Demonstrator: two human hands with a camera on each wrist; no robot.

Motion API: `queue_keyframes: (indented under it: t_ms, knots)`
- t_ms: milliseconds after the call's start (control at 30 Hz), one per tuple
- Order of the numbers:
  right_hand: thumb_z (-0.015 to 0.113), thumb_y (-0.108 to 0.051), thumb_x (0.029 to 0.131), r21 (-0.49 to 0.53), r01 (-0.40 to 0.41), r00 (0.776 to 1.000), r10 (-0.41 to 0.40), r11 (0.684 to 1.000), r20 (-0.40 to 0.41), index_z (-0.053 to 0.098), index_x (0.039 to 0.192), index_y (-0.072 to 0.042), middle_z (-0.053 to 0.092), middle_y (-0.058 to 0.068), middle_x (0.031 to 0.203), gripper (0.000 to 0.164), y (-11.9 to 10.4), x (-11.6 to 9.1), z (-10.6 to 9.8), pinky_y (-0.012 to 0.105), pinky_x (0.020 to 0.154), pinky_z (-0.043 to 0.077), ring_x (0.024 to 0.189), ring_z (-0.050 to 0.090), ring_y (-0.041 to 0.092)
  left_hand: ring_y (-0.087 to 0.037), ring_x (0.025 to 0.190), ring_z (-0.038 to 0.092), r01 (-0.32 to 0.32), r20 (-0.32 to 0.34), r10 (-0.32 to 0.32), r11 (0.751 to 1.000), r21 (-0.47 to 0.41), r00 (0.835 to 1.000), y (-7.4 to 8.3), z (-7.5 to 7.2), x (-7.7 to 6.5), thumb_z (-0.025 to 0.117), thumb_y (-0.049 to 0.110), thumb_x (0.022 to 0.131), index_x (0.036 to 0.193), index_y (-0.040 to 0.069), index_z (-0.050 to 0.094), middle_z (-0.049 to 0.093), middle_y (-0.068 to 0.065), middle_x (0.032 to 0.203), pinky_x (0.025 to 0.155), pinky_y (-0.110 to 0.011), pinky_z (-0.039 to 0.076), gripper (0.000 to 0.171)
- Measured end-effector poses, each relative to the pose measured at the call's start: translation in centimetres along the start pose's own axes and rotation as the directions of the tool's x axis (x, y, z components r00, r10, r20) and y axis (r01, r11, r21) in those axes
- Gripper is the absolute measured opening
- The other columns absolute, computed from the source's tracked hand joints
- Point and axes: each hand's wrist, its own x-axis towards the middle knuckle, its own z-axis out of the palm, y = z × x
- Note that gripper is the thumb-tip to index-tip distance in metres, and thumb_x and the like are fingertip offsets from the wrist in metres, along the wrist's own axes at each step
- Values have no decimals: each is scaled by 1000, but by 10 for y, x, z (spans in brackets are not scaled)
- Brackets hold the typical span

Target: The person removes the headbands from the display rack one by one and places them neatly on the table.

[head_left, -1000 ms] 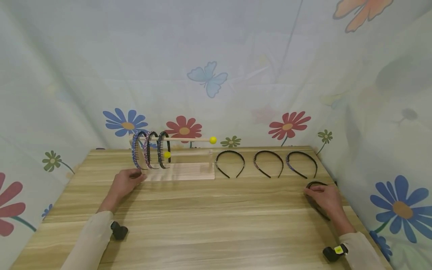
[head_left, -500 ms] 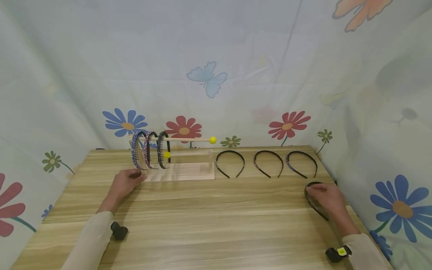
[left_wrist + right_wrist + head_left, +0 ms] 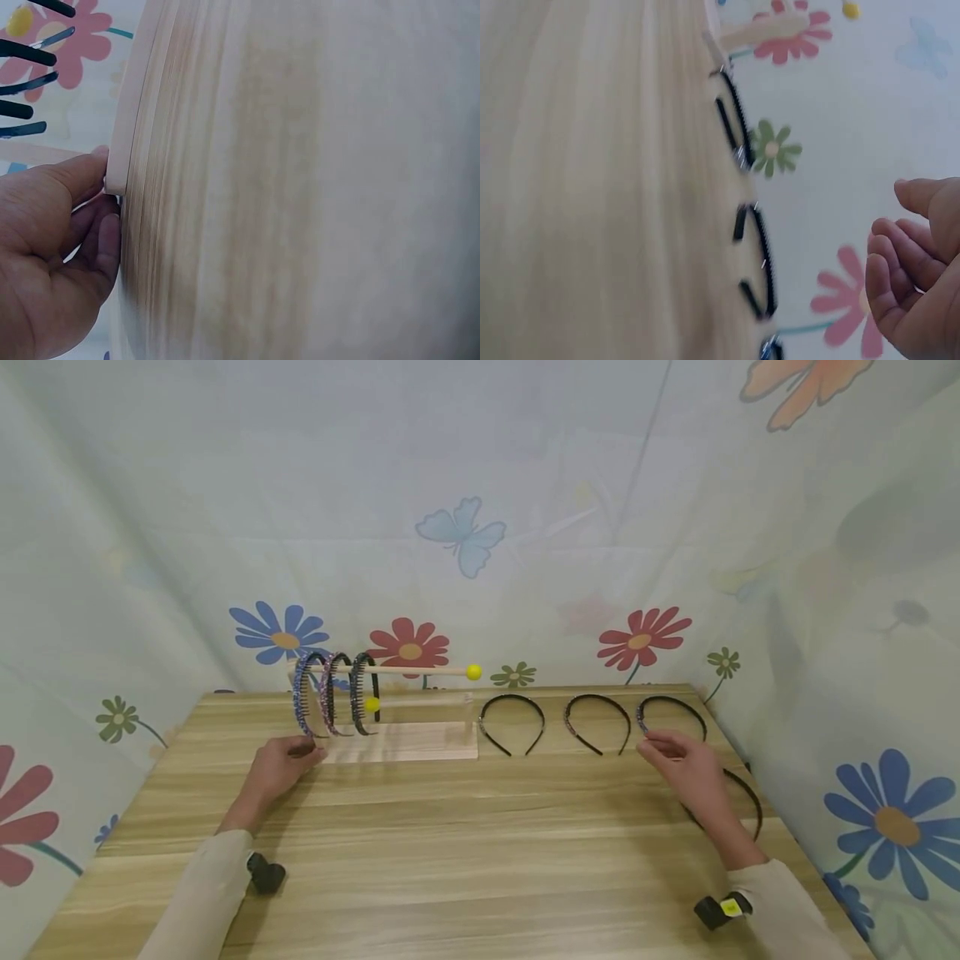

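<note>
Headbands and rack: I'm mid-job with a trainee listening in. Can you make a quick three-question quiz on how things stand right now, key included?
1. Count: how many headbands hang on the wooden rack?
2. True or false: the right hand is gripping a headband.
3. Multiple choice: what is the left hand touching?
A) a yellow ball
B) the near left corner of the rack's base
C) a headband lying on the table

Key:
1. Three.
2. False; the right wrist view shows nothing between its thumb and fingers.
3. B.
</note>
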Motion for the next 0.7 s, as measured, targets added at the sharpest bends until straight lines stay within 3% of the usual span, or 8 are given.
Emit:
queue_keyframes:
  t_ms: [200, 700]
  knots:
    - [73, -39, 96, 65, 115, 993, -114, 991, -21, 73, 124, -9, 76, 8, 110, 41, -32, 8, 21, 12, 77, 51, 94, 67, 9, -42, 110, 68, -18, -4, 18, 1000, 9, 1000, -3, 0, 1, 68, 29, 100, 121, -3, 71, 73, -22, 116, 92, -56, 54, 38]
    - [78, -26, 93, 217, 332, 940, -340, 918, 2, 75, 121, -10, 77, 6, 109, 33, -101, 24, 81, 30, 77, 59, 93, 70, 18, -42, 109, 68, -7, -2, 7, 1000, 14, 1000, -3, 0, 1, 68, 30, 101, 121, -3, 71, 73, -22, 117, 91, -55, 54, 39]
